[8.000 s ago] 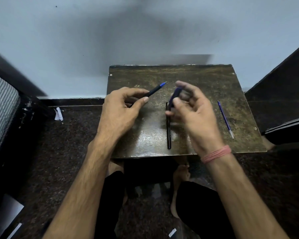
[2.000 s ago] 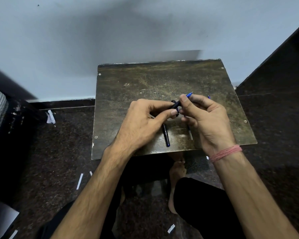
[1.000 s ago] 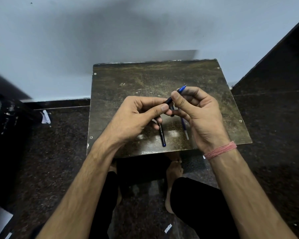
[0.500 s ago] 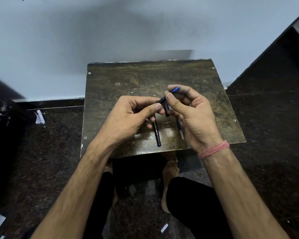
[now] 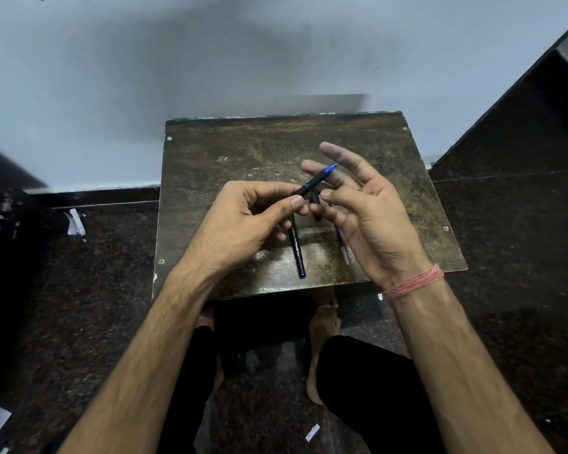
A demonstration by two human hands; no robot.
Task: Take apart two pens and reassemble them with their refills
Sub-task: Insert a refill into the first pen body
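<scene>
Right hand (image 5: 371,211) now spread open, off pen (image 5: 315,181); half a second back pinched its tip. Left hand (image 5: 243,221) grips pen above counter (image 5: 210,158). Second barrel (image 5: 296,249), refill (image 5: 341,244) lying below. Probably tip seated.

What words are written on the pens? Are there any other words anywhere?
"OCTANE": white print along the black pen barrel lying on the small table.
Smaller print on either side of that word: too small to read.
Pen gripped by the left hand: no print shows.
Nothing else carries readable text.
</scene>
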